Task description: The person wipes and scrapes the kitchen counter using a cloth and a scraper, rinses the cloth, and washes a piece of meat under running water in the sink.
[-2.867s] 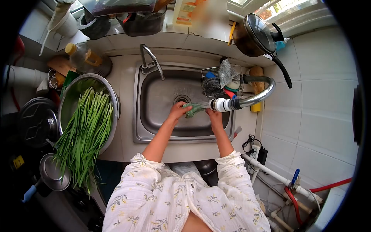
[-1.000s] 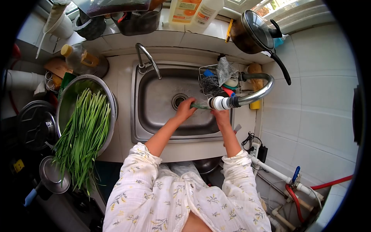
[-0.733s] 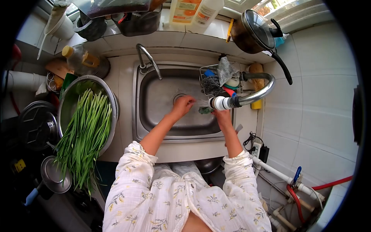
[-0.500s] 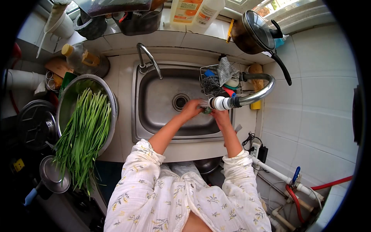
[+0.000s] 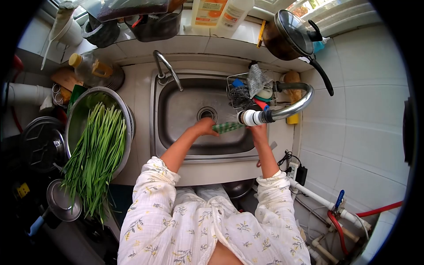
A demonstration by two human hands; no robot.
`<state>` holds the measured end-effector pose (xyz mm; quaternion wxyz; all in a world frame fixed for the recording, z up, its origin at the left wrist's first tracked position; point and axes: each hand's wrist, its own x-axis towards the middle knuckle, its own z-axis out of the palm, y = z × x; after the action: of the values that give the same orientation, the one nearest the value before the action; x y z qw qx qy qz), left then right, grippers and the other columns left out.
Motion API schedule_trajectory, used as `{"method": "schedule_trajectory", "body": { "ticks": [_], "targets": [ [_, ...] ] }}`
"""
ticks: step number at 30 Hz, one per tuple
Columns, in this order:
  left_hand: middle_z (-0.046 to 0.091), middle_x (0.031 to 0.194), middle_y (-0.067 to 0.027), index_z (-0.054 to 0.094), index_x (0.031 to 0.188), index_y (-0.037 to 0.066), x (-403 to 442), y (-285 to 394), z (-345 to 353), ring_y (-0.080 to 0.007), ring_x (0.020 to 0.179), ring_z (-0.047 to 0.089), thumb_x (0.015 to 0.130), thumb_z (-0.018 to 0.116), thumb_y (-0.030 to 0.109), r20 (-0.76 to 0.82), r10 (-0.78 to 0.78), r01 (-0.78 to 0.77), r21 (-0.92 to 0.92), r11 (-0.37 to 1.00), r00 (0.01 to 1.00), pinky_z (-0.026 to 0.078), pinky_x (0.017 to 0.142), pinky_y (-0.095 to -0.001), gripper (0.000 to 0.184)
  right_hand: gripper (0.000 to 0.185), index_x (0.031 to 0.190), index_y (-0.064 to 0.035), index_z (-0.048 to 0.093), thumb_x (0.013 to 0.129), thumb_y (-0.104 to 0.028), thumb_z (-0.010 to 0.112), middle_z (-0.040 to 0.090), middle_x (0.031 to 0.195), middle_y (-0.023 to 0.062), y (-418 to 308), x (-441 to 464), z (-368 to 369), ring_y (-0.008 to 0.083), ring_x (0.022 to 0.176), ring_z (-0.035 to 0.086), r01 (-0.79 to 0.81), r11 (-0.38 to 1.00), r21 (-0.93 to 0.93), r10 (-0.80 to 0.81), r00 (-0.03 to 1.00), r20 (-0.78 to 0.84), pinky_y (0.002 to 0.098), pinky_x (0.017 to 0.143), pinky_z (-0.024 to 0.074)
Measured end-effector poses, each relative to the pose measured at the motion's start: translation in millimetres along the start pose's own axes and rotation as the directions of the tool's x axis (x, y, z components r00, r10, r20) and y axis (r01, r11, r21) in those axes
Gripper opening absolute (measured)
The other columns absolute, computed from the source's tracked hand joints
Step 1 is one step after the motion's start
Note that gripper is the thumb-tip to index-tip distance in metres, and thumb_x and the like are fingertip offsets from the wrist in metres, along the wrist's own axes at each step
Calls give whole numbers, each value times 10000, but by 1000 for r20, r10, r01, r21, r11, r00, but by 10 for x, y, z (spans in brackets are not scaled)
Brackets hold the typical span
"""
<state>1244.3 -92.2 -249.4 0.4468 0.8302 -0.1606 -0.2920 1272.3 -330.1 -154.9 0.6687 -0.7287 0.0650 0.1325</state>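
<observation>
"Where is the green checked cloth (image 5: 227, 127) held?"

"Just left of the nozzle (image 5: 251, 118) and slightly below, over the sink (image 5: 179, 104). Each grip is closed on an end: one by the left hand (image 5: 205, 127), the other by the right hand (image 5: 257, 130), its fingers partly hidden."

"How should it handle?"

"Light, soft, probably slippery if wet; best gripped at both ends."

"Farther out?"

"Green stalks (image 5: 102, 145) are heaped well left of the nozzle."

Sink (image 5: 154, 132), centre of frame. Left of it I see a bowl (image 5: 130, 126), leafy stalks (image 5: 95, 148) in it and over its rim. Wire basket (image 5: 229, 77) at sink's upper right; spout (image 5: 308, 100) just below. Item (image 5: 227, 127) between left hand (image 5: 205, 127) and right hand (image 5: 259, 130). Pot (image 5: 279, 42) on ledge (image 5: 187, 44), upper right.
</observation>
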Motion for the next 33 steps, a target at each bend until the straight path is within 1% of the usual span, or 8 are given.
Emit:
{"method": "schedule_trajectory", "body": {
  "ticks": [2,4,8,15,20,26,30,33],
  "targets": [
    [671,892,-101,654,976,63,20,-229,102,-245,807,640,659,780,435,37,-139,138,20,990,990,458,693,-431,504,305,1104,-78,556,810,-104,634,595,955,4,137,50,-65,99,845,581,-33,999,40,33,999,-9,245,681,470],
    [659,964,-81,626,1029,56,18,-524,303,-234,859,640,713,755,400,-107,-233,166,-432,886,967,468,710,-393,485,339,1120,-65,549,799,-111,646,594,965,18,191,78,-122,123,881,581,-34,999,23,35,998,-48,274,728,475],
    [624,1058,-51,571,1100,56,-190,-28,25,-178,900,626,837,679,252,14,-233,28,-998,57,972,462,776,-294,346,414,1168,-52,538,781,-118,669,606,1059,73,527,205,-306,203,979,587,138,905,-403,-140,990,26,341,827,472],
    [643,970,-30,558,1094,65,-49,585,-38,-100,871,600,865,632,193,-51,-169,32,-888,458,984,444,714,-238,272,637,1262,-73,489,685,-167,744,500,1245,175,212,4,262,353,1212,429,527,495,-691,-168,838,519,405,1015,336],
    [642,884,-3,616,1015,61,-50,464,-163,-53,765,559,862,635,186,-84,-100,-7,-796,606,991,429,632,-212,198,592,1229,-73,507,700,-199,742,531,1173,168,385,100,357,333,1136,477,431,626,-650,-99,871,482,404,981,355],
    [627,856,1,630,964,56,-197,183,-66,-91,743,576,841,667,231,-261,-453,-37,-894,447,852,462,645,-267,217,387,1108,-47,580,746,-134,686,588,1051,155,565,65,381,318,993,560,208,848,-487,-102,967,235,386,876,437],
    [607,970,-74,566,1068,61,-88,200,293,-184,807,606,867,631,322,75,-647,8,-994,-105,759,493,714,-354,336,331,1074,-25,589,758,-90,662,620,1008,140,630,66,469,247,885,618,398,773,-495,-376,915,148,330,773,492],
    [604,1050,-133,541,1105,83,122,341,387,-249,899,614,895,585,334,206,-402,-43,-847,-530,892,502,788,-417,330,323,1071,-23,595,761,-90,657,631,1014,139,315,-127,608,210,902,627,279,655,-702,-35,940,341,309,765,495]
  ]
}}
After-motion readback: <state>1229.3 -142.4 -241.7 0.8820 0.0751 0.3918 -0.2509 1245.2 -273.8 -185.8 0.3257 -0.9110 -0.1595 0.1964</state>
